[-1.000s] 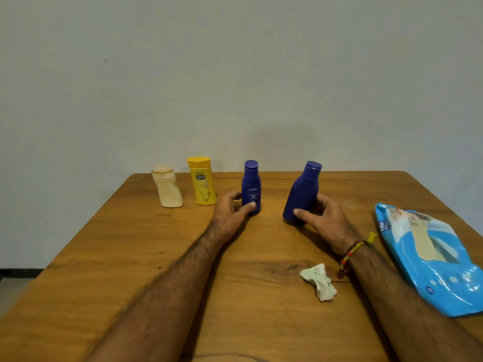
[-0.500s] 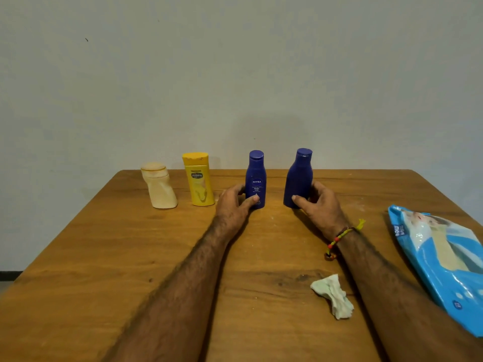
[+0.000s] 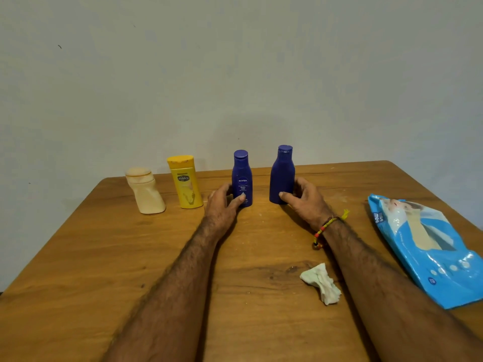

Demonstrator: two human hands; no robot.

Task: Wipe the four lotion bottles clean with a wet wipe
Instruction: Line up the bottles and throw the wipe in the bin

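Note:
Four lotion bottles stand in a row near the far edge of the wooden table point(image 3: 109, 257). From the left: a cream bottle point(image 3: 145, 192), a yellow bottle point(image 3: 185, 182), a small blue bottle point(image 3: 242, 173) with a white label, and a larger plain blue bottle point(image 3: 282, 173). My left hand point(image 3: 222, 205) grips the base of the small blue bottle. My right hand point(image 3: 304, 199) holds the base of the larger blue bottle, which stands upright. A crumpled white wet wipe point(image 3: 322, 283) lies on the table between my forearms, untouched.
A blue pack of wet wipes point(image 3: 431, 252) lies flat at the table's right edge. A grey wall rises directly behind the table's far edge. A beaded bracelet point(image 3: 324, 228) hangs on my right wrist.
The larger blue bottle, tilted a second ago, has been set upright and pushed farther back, level with the small blue bottle. Both hands have kept their hold.

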